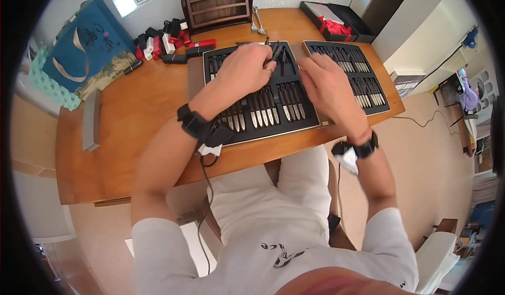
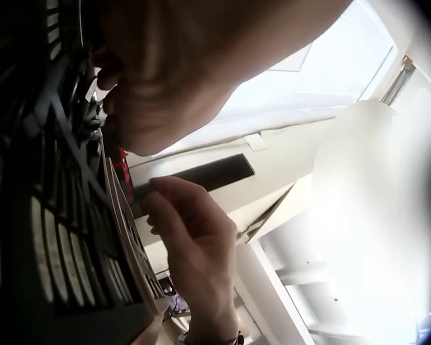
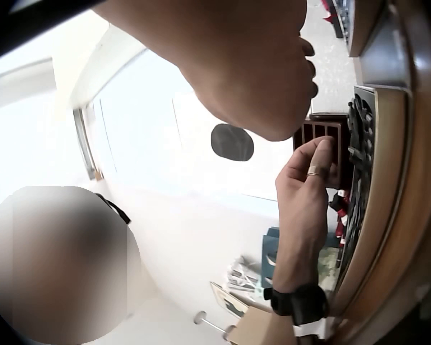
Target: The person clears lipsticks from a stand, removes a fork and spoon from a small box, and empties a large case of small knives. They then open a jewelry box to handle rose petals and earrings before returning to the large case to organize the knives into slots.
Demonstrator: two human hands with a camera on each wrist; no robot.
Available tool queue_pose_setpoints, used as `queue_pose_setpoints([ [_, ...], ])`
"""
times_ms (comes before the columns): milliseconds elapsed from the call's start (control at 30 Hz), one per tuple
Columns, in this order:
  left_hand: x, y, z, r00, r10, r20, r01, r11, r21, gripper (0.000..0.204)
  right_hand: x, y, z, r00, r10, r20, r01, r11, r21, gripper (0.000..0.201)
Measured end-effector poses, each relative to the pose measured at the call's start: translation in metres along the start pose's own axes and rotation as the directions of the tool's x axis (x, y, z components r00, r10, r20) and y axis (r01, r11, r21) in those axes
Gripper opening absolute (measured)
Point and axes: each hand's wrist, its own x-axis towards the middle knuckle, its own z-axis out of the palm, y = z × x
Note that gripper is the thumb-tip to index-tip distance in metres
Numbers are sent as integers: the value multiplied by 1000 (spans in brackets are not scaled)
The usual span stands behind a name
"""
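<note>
My left hand is over the upper part of the left black tray, pinching a dark piece at its fingertips. Rows of dark-handled knives lie in the lower slots. Some dark pieces rest crosswise in the upper middle compartment. My right hand hovers between the two trays, fingers loosely bent, with nothing visible in it; the left wrist view shows this right hand apart from the left. A second black tray holds more cutlery. The left palm hides part of its tray.
A dark wooden rack stands behind the trays, with two forks beside it. Red, white and black small boxes pile up at the left, near a blue bag. An open black box holding red cloth sits back right.
</note>
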Motion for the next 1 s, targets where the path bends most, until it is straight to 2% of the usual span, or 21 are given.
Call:
queue_pose_setpoints([
  [33,3,-1,0,986,-113,122,115,993,-11,29,9,9,10,997,-50,60,54,996,-68,23],
  [67,3,-3,2,988,-110,111,111,994,-4,29,19,18,18,997,-58,49,62,995,-72,23],
  [133,0,-6,8,995,-93,42,91,995,51,31,36,32,31,942,-280,182,306,943,-130,24],
  [167,1,-5,8,987,-154,53,151,987,60,30,40,37,36,919,-289,267,344,920,-188,23],
  [200,2,-6,7,987,-152,50,149,987,63,30,46,39,38,920,-290,263,344,919,-191,23],
  [267,3,-8,8,985,-163,57,160,985,61,29,55,43,42,845,-388,368,486,845,-225,18],
  [300,3,-8,8,985,-165,58,161,985,58,29,59,45,41,844,-388,371,487,844,-224,18],
  [367,3,-8,9,986,-156,56,150,985,89,26,64,54,35,777,-523,351,590,799,-114,18],
  [400,3,-11,9,986,-158,56,153,985,81,26,64,54,26,773,-523,359,592,798,-112,18],
  [467,3,-17,14,993,-113,21,111,991,77,25,61,51,7,874,-414,254,411,909,67,13],
  [500,2,-17,13,992,-123,24,121,991,59,25,53,50,8,942,-322,97,298,933,201,5],
  [533,2,-17,13,993,-119,3,119,992,44,25,45,50,5,940,-320,116,293,934,204,5],
  [567,2,-18,13,993,-114,-17,115,993,28,26,36,51,-2,963,-46,267,-62,922,382,10],
  [600,3,-18,12,993,-119,-5,119,993,13,26,27,49,-9,869,199,453,-424,772,475,17],
  [633,4,-17,11,989,-148,-19,148,989,13,26,23,39,-20,775,268,572,-586,644,492,21],
  [667,4,-15,12,984,-179,-26,179,984,11,27,18,36,-23,757,282,590,-608,634,478,21],
  [733,2,-9,7,984,-176,-16,176,984,22,28,7,34,-26,668,288,686,-705,540,459,30],
  [800,2,-4,4,976,-212,56,214,976,-36,28,5,31,-27,636,294,714,-723,552,416,30],
  [867,0,-7,12,981,-187,42,189,981,-41,28,5,29,-27,595,346,726,-765,520,379,27],
  [933,-1,-7,15,986,-167,24,167,985,-41,29,-1,25,-23,599,377,707,-759,550,350,24],
  [1000,-2,-8,16,982,-180,50,183,981,-57,29,-13,23,-15,720,388,575,-657,647,387,22],
])
